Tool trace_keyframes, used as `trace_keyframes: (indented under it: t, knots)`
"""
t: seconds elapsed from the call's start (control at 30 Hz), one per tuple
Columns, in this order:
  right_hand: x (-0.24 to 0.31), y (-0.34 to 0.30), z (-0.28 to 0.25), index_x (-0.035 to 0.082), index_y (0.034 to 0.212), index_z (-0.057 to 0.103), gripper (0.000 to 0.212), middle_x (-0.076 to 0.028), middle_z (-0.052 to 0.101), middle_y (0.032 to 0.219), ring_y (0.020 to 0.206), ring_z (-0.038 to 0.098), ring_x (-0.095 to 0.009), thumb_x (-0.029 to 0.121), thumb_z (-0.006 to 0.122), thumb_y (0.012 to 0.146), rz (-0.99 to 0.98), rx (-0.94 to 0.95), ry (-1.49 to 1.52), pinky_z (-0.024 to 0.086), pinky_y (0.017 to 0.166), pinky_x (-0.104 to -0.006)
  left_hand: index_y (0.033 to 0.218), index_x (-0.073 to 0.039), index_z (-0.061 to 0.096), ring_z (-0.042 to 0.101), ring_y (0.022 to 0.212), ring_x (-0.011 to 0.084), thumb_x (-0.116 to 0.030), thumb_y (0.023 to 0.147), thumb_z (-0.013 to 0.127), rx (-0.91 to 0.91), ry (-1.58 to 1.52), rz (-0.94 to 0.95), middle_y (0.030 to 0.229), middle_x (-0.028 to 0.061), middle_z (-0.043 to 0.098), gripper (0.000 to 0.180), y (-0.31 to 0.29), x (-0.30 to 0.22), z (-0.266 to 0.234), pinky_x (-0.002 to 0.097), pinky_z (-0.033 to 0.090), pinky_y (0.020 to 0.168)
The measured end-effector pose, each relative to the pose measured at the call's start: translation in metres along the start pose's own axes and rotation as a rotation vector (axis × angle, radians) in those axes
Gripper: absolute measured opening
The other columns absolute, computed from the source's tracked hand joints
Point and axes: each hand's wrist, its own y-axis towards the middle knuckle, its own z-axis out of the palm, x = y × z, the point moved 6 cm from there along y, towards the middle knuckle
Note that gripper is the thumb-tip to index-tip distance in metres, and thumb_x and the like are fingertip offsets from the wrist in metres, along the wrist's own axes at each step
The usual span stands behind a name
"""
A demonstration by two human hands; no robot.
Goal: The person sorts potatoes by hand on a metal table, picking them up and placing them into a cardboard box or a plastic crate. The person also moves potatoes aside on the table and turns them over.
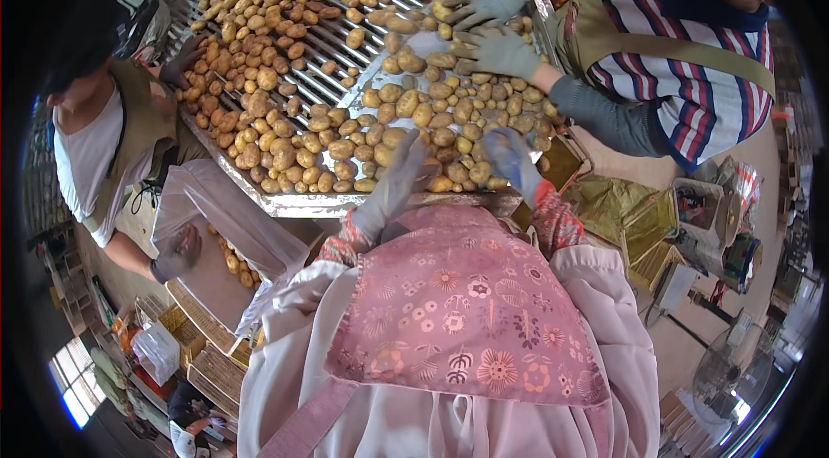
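Observation:
Many potatoes [406, 104] are spread over a metal sorting table [311, 203] in front of me. My left hand [393, 180], in a pale grey glove, is at the table's near edge. Its fingers are stretched out and apart, touching or just above the nearest potatoes. My right hand [512, 163], in a grey and blue glove, lies among the potatoes near the right corner; motion blurs its fingers, and whether it grips one is unclear.
On the right, a co-worker's gloved hands [496, 52] rest on potatoes. Another co-worker [104, 138] stands left, beside a pale sack [216, 216] with potatoes in it. Metal rollers [319, 61] run across the far part. Crates [211, 380] and a fan [732, 363] stand behind.

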Motion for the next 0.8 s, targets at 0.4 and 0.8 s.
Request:
trace_keyframes:
  t: [0.4,0.8]
  knots:
    - [-0.023,-0.039,-0.004,0.008,0.126,0.060,0.032,-0.017,0.062,0.126,0.114,0.060,-0.030,0.021,0.060,0.097,-0.361,0.100,-1.381,0.046,0.098,-0.0333,0.129,-0.003,0.053,0.062,0.112,0.0274,-0.038,0.104,0.052,0.054,-1.054,-0.112,0.118,0.0123,0.064,0.043,0.015,-0.021,-0.012,0.0353,0.056,0.091]
    - [-0.031,0.005,0.083,0.003,0.122,0.060,0.028,-0.010,0.062,0.093,0.084,0.061,-0.020,0.009,0.056,0.095,-0.709,0.134,-1.417,0.050,0.076,-0.0314,0.120,-0.011,0.056,0.067,0.096,0.0390,-0.017,0.088,0.059,-0.049,1.565,0.150,0.102,0.0207,0.069,0.033,0.129,-0.081,-0.049,0.0468,0.052,0.077]
